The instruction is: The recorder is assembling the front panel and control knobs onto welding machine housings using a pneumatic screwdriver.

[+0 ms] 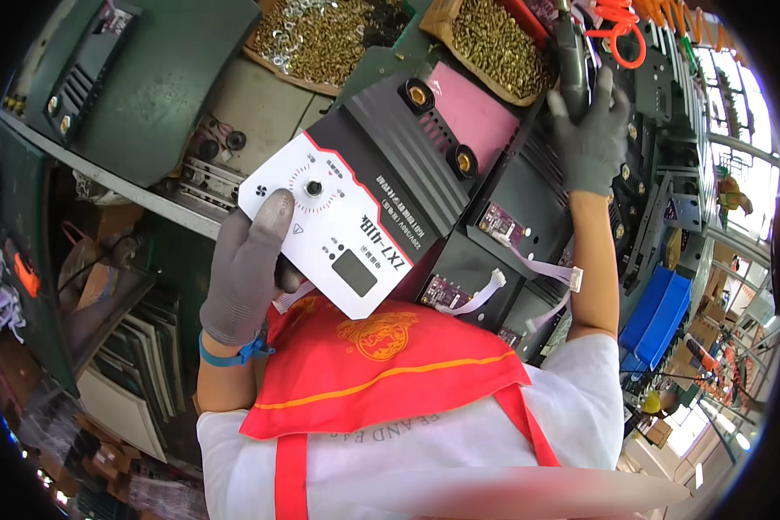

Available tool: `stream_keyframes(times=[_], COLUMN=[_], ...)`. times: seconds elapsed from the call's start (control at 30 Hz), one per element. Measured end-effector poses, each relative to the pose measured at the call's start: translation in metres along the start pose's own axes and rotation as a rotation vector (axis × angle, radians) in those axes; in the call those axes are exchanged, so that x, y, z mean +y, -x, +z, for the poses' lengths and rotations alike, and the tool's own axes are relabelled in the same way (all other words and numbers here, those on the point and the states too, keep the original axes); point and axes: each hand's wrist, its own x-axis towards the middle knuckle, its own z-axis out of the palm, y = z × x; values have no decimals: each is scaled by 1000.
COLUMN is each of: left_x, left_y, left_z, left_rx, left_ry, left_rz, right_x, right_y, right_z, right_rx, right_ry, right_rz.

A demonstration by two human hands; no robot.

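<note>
A control panel (273, 186) with a white and black printed face, a round shaft, a small dark display window and two brass-centred sockets is tilted before my chest. My left hand (247, 260), in a grey glove, grips its white lower-left edge, thumb on the face. At the upper right, my grey-gloved right hand (594, 143) is raised to the lower end of a hanging grey power screwdriver (572, 61). Thumb and fingers are spread on either side of the tool; whether they touch it is unclear. Purple circuit boards (503, 224) with white ribbon cables sit on dark panels beneath my right forearm.
Boxes of washers (308, 39) and brass screws (503, 43) stand at the back of the bench. An orange coiled hose (620, 30) hangs beside the screwdriver. A dark green housing (169, 78) lies at the left; a blue bin (656, 319) stands right.
</note>
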Motion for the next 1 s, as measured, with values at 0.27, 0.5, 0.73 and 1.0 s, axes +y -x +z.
stream_keyframes(times=[0.27,0.5,0.73,1.0], left_x=[-8,3,0,-12], left_y=[-13,-6,-14,-19], left_z=[-3,-3,-15,-11], left_rx=[-121,-173,-249,-244], left_ry=[-12,-52,-9,64], left_rz=[65,34,43,81], right_x=[29,-52,-153,-169], right_y=[-21,-44,-3,24], right_z=[-3,-91,-104,-98], right_rx=[6,-725,-588,-505], right_ry=[-677,-2421,-2351,-2369], right_rz=[21,176,-494,-612])
